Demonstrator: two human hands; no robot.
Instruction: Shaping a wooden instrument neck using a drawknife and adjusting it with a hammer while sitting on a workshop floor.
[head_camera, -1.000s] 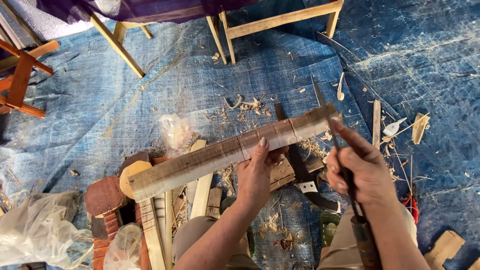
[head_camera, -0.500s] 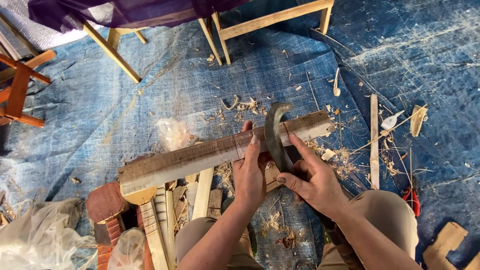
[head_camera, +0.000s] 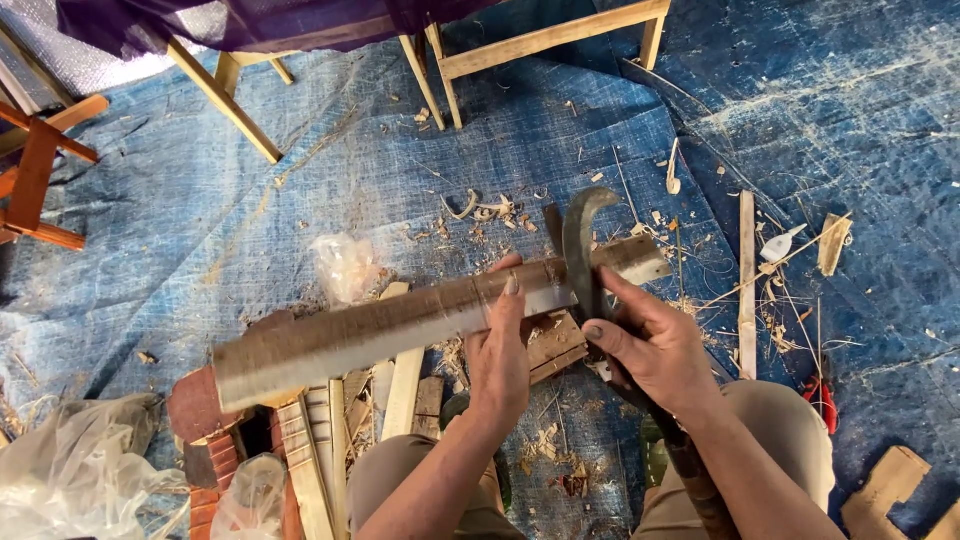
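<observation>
We steady the long bamboo slat (head_camera: 400, 325) with our left hand (head_camera: 500, 350) gripping it, while our right hand (head_camera: 650, 350), closed round the curved knife (head_camera: 580, 250), keeps the blade square and clear of our fingers.

A long split bamboo section (head_camera: 400, 325), grey-brown and flat-faced, lies slanted, its left end lower and its right end higher. A dark curved-blade knife (head_camera: 580, 250) stands across it near the right end, hooked tip pointing up and right.

open: tarp (head_camera: 300, 200) beyond plank (head_camera: 400, 325) | blocked: wood scraps (head_camera: 400, 400) beneath
</observation>
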